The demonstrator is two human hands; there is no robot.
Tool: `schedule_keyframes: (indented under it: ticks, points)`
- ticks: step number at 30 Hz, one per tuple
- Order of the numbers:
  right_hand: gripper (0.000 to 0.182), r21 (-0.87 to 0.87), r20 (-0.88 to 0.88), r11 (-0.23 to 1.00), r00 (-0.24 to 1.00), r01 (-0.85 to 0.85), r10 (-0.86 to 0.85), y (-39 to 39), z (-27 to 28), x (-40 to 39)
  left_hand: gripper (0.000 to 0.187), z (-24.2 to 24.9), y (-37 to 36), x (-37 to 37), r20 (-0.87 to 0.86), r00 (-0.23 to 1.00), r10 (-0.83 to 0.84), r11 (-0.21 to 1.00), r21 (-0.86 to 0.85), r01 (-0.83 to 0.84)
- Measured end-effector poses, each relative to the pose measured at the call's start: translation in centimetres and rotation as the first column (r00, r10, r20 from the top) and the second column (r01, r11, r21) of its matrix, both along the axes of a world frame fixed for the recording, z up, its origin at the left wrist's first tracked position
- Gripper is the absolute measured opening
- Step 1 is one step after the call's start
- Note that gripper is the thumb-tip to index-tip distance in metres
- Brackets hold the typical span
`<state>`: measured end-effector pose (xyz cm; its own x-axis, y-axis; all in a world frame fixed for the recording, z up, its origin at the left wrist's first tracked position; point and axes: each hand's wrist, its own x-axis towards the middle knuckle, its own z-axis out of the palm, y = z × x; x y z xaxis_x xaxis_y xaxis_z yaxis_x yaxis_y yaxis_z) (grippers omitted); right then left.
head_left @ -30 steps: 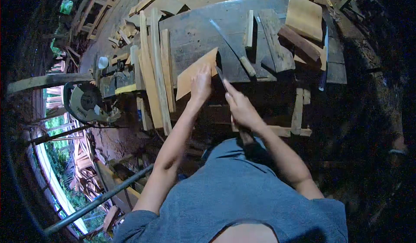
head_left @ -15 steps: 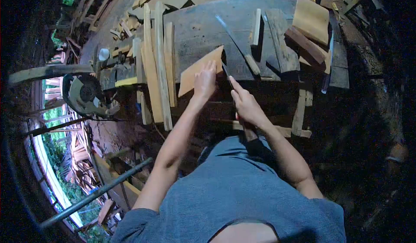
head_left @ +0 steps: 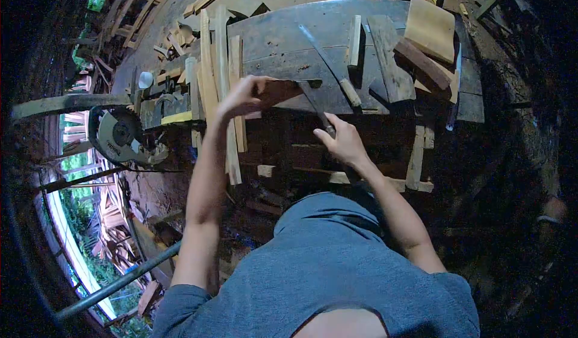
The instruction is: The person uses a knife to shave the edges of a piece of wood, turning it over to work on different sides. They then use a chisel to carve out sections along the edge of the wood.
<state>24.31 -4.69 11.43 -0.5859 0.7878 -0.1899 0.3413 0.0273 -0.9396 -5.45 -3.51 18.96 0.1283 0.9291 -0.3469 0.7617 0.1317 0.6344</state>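
My left hand (head_left: 241,100) is closed on the left end of a thin wooden board (head_left: 280,92), which now stands tilted nearly edge-on over the front of the workbench (head_left: 271,28). My right hand (head_left: 344,140) grips the handle of a long flat-bladed tool (head_left: 313,101). Its blade points up and left, its tip overlapping the board's right end in this view. Beyond my right hand, a long thin metal tool with a wooden handle (head_left: 350,92) lies on the bench.
Long wooden strips (head_left: 220,67) lie across the bench's left part. At right are a weathered plank (head_left: 391,61), a reddish-brown block (head_left: 423,64) and a curved pale board (head_left: 430,28). A circular saw (head_left: 120,136) sits at far left, near a metal pipe (head_left: 120,281).
My left hand went from lying on the flat board to gripping its left end. The board has tipped up. My right hand has shifted slightly, its tool now angled more to the left.
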Motion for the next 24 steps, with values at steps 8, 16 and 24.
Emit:
schedule_keyframes:
  ticks: [8,16,24]
  points:
    - [0.056,0.291,-0.032,0.914,0.957,0.284,-0.288,1.7,0.4,2.3,0.04,6.1,2.7,-2.2,0.217,0.972,0.085,0.914,-0.406,0.011]
    - [0.066,-0.274,-0.258,0.947,0.961,-0.168,0.096,1.1,0.7,0.5,0.039,-0.2,5.4,-1.8,0.459,0.886,-0.064,0.835,-0.461,0.299]
    - [0.042,-0.677,-0.252,0.727,0.964,-0.11,-0.089,-1.3,1.1,0.0,0.025,-4.2,5.5,-0.4,0.509,0.856,0.09,0.852,-0.485,0.199]
